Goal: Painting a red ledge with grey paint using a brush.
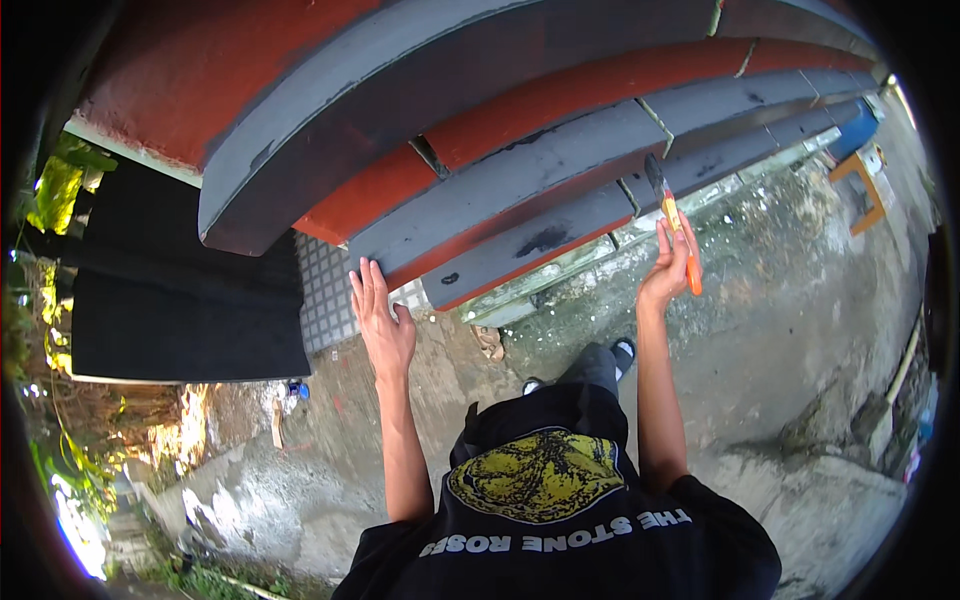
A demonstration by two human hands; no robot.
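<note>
In my right hand (668, 270) is a paintbrush (671, 212) with an orange and yellow handle, held upright between closed fingers. Its dark bristles touch or hover just in front of a grey slat; I cannot tell which. My left hand (382, 320) is open, its fingers stretched against the left end of a grey slat (440, 215). Below that slat runs a lower grey slat (545, 237) with dark wet-looking patches. Red strips (590, 90) show between the grey ones, and a wide curved slat (400, 110) arches above them.
A pale, paint-spotted ledge (700, 195) runs under the slats. A black panel (190, 290) stands at the left beside grey-white tiles (327, 290). An orange-brown wooden stool (862, 190) and a blue container (855, 130) are at the far right. Crumpled brown paper (488, 343) lies on the concrete floor.
</note>
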